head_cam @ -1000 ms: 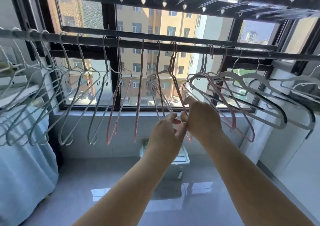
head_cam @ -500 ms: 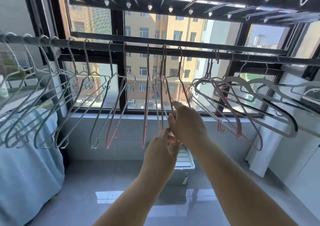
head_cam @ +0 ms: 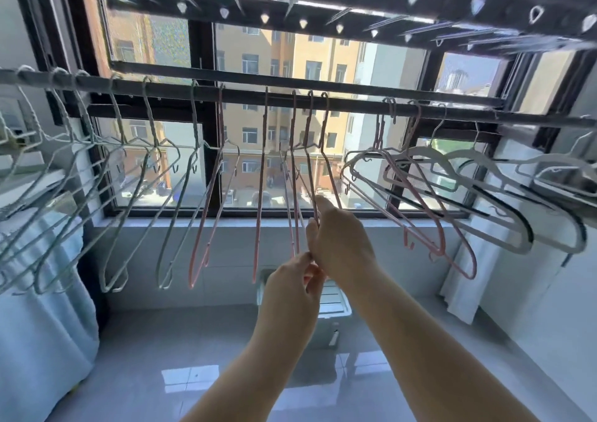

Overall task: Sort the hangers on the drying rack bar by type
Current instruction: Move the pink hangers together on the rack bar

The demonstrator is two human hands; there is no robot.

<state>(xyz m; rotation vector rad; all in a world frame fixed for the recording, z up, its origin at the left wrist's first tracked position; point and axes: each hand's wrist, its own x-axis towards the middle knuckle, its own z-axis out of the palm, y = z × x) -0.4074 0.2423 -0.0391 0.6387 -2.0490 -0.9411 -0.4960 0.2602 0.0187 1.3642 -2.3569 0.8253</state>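
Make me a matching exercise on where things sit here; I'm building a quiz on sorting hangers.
Things:
1. pale wire hangers
2. pink wire hangers by the right hand
3. broad white hangers
4. white bin

Places:
A. on the floor
B. right part of the bar
C. middle of the bar
D. left part of the bar

Pairs: 1-D, 2-C, 3-B, 4-A

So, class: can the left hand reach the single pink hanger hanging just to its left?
Probably yes: the pink hanger hangs close beside the left hand with nothing between, though it would first have to release the neighbouring hanger it pinches.
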